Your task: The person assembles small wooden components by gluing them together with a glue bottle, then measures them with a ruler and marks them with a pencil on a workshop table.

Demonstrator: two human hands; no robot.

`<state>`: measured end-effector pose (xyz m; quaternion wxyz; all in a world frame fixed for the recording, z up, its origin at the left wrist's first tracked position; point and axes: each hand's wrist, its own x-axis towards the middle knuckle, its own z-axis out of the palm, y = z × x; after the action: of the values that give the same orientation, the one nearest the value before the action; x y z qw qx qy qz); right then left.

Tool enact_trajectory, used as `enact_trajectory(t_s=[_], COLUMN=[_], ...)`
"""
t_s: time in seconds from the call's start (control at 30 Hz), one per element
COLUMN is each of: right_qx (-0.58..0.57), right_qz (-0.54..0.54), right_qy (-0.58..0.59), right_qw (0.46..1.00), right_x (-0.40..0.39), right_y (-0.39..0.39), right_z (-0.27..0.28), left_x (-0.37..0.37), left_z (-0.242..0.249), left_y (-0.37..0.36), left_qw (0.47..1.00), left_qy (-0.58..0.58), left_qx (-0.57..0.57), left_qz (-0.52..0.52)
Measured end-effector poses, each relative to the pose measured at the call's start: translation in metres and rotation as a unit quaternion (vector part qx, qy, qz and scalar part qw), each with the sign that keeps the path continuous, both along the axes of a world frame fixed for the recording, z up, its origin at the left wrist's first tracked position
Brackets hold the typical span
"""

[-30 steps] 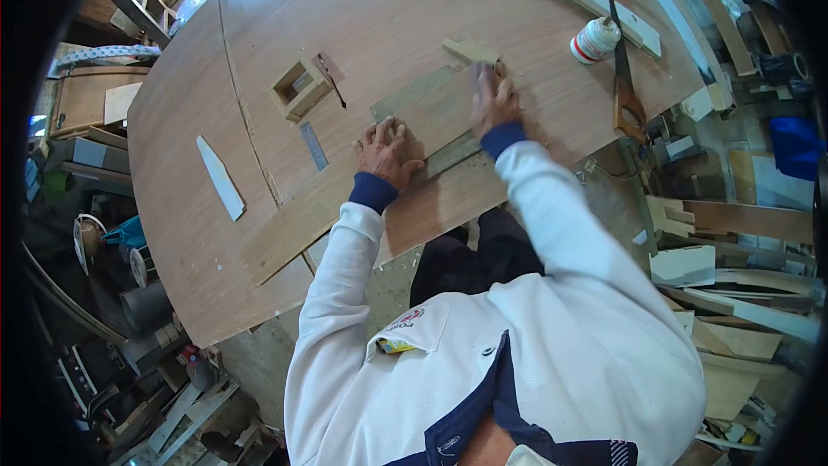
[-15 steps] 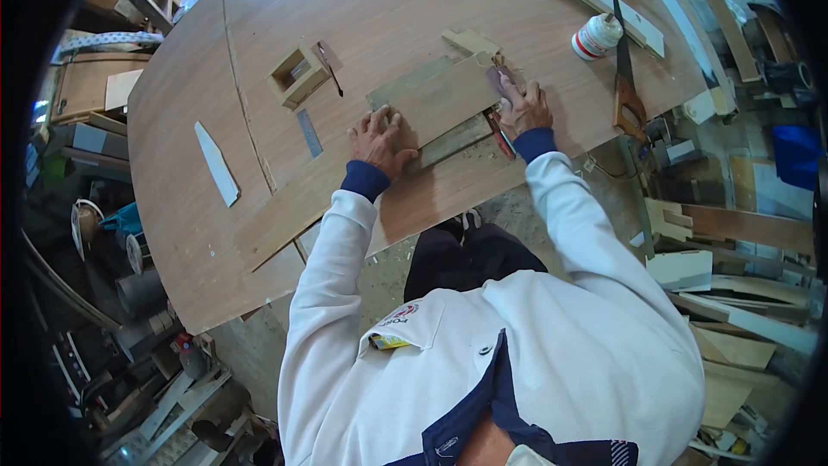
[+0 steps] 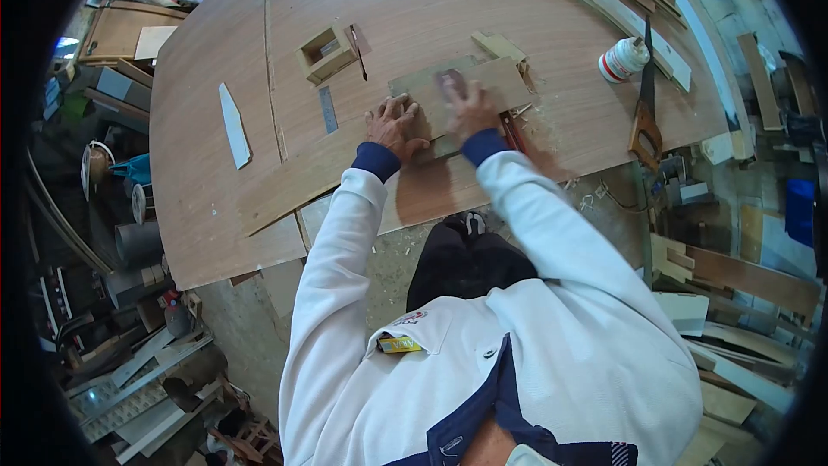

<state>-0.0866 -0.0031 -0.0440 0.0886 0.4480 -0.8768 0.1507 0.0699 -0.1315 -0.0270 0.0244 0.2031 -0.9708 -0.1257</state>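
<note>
A long thin wooden board lies slantwise across the table, its right part resting over other flat wood pieces. My left hand presses down on the middle of this board, fingers spread and thumb stretched to the right. Farther right, my right hand, smeared by motion, is closed on a dark brown piece of sandpaper against the board's top face. Red-handled tools lie under the board's near right edge, partly hidden. Wood shavings are scattered by its right end.
Around the board on the table are a small open wooden box, a metal ruler, a thin dark tool and a white pointed strip. A white glue bottle and a handsaw are at the right. Timber strips line the far edge.
My right hand has slid the sandpaper leftward along the board, from its right end toward my left hand. My left hand stays on the board. The whole view has shifted slightly.
</note>
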Motion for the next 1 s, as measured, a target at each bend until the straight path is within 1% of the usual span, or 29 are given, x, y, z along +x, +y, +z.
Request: enact_trajectory(t_s=[0.07,0.1,0.13,0.17,0.2,0.27,0.33,0.37,0.4,0.47,0.5,0.57,0.67,0.7,0.73,0.8,0.83,0.87,0.93,0.97,1.0], right_qx=[0.049,0.035,0.037,0.036,0.034,0.027,0.031,0.032,0.03,0.058,0.059,-0.029,0.004,0.024,0.027,-0.039,-0.044,-0.044,-0.02,-0.032,-0.029], right_qz=[0.029,0.031,0.032,0.015,-0.003,-0.005,0.06,0.071,0.066,-0.059,-0.058,-0.069,-0.051,-0.029,-0.033,-0.076,-0.057,-0.055,-0.031,0.018,0.017], right_qy=[-0.035,-0.02,-0.019,-0.054,-0.09,-0.09,-0.056,-0.06,-0.061,-0.081,-0.079,0.003,-0.019,-0.068,-0.071,-0.034,-0.047,-0.047,-0.065,-0.061,-0.064], right_qw=[0.998,0.999,0.999,0.998,0.995,0.996,0.996,0.995,0.995,0.993,0.993,0.997,0.998,0.997,0.997,0.996,0.996,0.996,0.997,0.997,0.997], right_x=[0.013,0.002,-0.012,-0.026,-0.032,-0.006,0.031,0.032,0.019,-0.029,-0.048,-0.074,-0.013,-0.013,-0.025,-0.063,-0.075,-0.067,-0.026,0.006,0.023], right_y=[-0.018,-0.006,0.005,0.01,0.009,-0.007,-0.019,-0.02,-0.016,-0.002,0.002,0.006,-0.001,0.008,0.017,0.031,0.037,0.035,0.03,0.027,0.032], right_z=[0.004,0.007,0.013,0.021,0.025,0.013,0.011,0.012,0.012,0.01,0.006,-0.003,0.002,0.004,0.003,0.005,0.009,0.007,0.007,0.011,0.008], left_x=[0.001,0.001,0.001,0.002,0.003,0.0,0.0,0.001,0.001,0.001,0.002,0.0,0.0,-0.003,-0.001,0.005,0.005,0.002,0.002,0.001,0.004], left_z=[-0.006,-0.005,-0.004,-0.003,-0.003,-0.003,-0.001,0.0,0.001,-0.001,-0.002,-0.003,-0.004,-0.006,-0.009,-0.012,-0.009,-0.006,-0.008,-0.01,-0.01], left_y=[-0.003,-0.002,0.002,0.005,0.005,0.006,0.005,0.004,0.002,0.004,0.004,0.002,0.002,-0.002,-0.001,0.003,0.004,0.003,0.0,-0.001,0.002], left_qw=[1.0,1.0,1.0,0.999,0.999,0.997,0.997,0.997,0.997,0.998,0.998,0.998,0.998,0.998,0.999,0.999,0.999,0.999,0.999,0.999,0.999], left_qy=[0.002,0.001,-0.007,-0.014,-0.014,-0.045,-0.045,-0.05,-0.051,-0.033,-0.032,-0.031,-0.028,-0.026,-0.01,-0.001,-0.005,-0.004,-0.004,-0.004,-0.007], left_qx=[0.017,0.016,-0.006,-0.031,-0.031,0.018,0.02,0.022,0.02,0.019,0.02,0.019,0.022,0.02,0.015,0.012,0.006,-0.003,0.004,0.01,0.013], left_qz=[-0.004,-0.006,0.013,0.035,0.04,0.068,0.062,0.055,0.05,0.054,0.055,0.054,0.058,0.054,0.049,0.047,0.048,0.05,0.047,0.04,0.039])
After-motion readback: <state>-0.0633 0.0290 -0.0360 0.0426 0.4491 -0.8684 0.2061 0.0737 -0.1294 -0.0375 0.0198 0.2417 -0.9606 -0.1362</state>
